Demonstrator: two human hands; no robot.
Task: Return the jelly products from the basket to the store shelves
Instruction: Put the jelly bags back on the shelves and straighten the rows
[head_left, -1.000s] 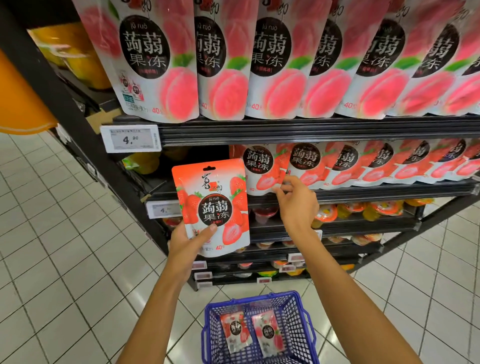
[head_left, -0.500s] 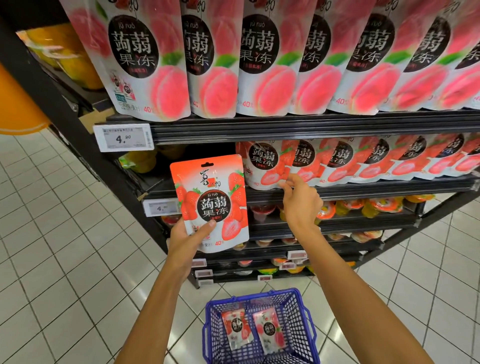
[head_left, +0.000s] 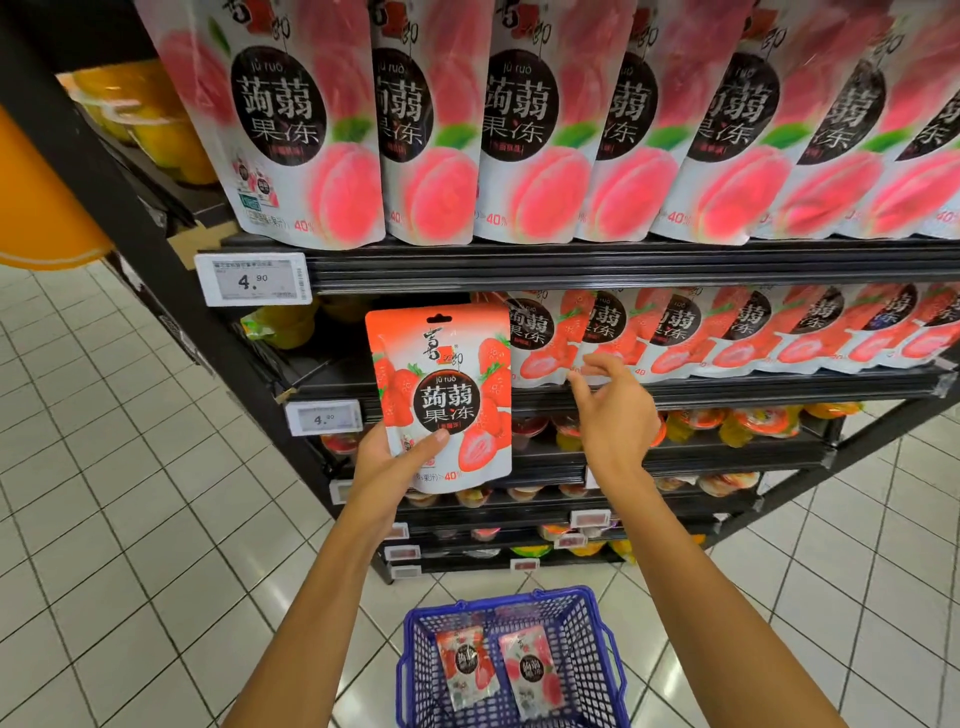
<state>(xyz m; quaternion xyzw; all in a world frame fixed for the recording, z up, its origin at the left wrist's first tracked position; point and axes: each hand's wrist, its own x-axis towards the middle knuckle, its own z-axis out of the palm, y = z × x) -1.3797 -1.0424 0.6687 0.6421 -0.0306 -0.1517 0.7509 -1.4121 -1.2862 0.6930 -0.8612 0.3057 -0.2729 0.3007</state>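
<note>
My left hand (head_left: 387, 462) grips the bottom of a red strawberry jelly pouch (head_left: 444, 392), holding it upright in front of the left end of the second shelf (head_left: 727, 387). A row of matching strawberry pouches (head_left: 727, 332) stands on that shelf to the right. My right hand (head_left: 613, 410) hovers with spread, relaxed fingers just in front of the leftmost shelved pouch, holding nothing. The blue basket (head_left: 506, 660) sits on the floor below with two small jelly pouches, a strawberry pouch (head_left: 465, 670) and a peach pouch (head_left: 532, 670), lying in it.
Large peach jelly pouches (head_left: 519, 119) fill the top shelf. Price tags (head_left: 253, 280) hang at the shelf edges. Lower shelves hold fruit jelly cups (head_left: 727, 423). A dark gap lies on the second shelf left of the strawberry row. White tiled floor (head_left: 130, 519) surrounds the rack.
My right hand has let go of the shelved strawberry pouches and drawn back with fingers spread. The held pouch sits closer to the shelf gap.
</note>
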